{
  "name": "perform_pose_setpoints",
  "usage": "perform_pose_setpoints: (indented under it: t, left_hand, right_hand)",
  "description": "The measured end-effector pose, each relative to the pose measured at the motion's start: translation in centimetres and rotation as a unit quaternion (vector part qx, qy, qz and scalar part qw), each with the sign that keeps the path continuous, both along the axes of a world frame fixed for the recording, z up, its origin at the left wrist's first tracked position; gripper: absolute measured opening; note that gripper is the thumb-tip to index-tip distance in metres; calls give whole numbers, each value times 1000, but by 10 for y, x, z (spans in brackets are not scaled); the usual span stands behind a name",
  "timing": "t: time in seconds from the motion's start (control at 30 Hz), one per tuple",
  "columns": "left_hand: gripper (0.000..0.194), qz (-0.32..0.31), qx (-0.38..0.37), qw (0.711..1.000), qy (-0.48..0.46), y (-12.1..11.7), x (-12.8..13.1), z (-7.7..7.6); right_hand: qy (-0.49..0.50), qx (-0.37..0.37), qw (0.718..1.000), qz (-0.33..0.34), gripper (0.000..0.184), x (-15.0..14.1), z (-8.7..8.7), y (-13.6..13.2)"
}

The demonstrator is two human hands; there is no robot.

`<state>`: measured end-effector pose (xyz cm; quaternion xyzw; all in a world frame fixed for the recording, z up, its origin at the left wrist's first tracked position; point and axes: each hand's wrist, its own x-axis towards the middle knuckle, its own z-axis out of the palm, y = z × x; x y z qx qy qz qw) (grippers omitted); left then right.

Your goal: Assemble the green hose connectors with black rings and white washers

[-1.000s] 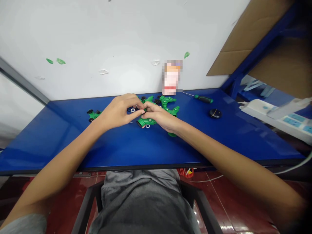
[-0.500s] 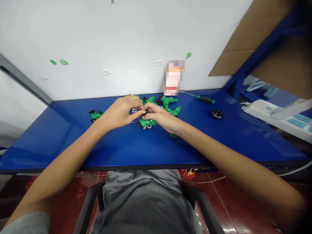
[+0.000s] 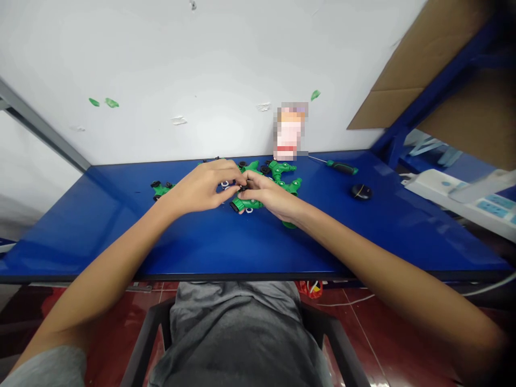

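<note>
Green fitting (image 3: 249, 205) within curled right hand (image 3: 268, 194); left hand (image 3: 209, 185) beside it, pinching black part (image 3: 242, 188).

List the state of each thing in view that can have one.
Right hand: closed around a green fitting.
Left hand: fingertips at a black part, grip unclear.
Screwdriver: lying on the table.
Other green fittings: lying on the table.
Black rounded object: resting on the table.
Power strip: on or off unclear.
</note>
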<state>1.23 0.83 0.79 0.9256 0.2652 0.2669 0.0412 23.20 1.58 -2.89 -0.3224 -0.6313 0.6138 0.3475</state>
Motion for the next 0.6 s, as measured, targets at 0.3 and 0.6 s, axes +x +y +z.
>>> perform_pose_setpoints:
  t: [0.3, 0.6]
  left_hand:
    - [21, 16, 40, 998, 51, 1, 0, -1]
    - [20, 46, -42, 998, 7, 0, -11, 17]
  right_hand:
    - [-15, 9, 1000, -10, 23, -1, -2, 2]
    - [-1, -12, 1000, -16, 26, 0, -1, 3]
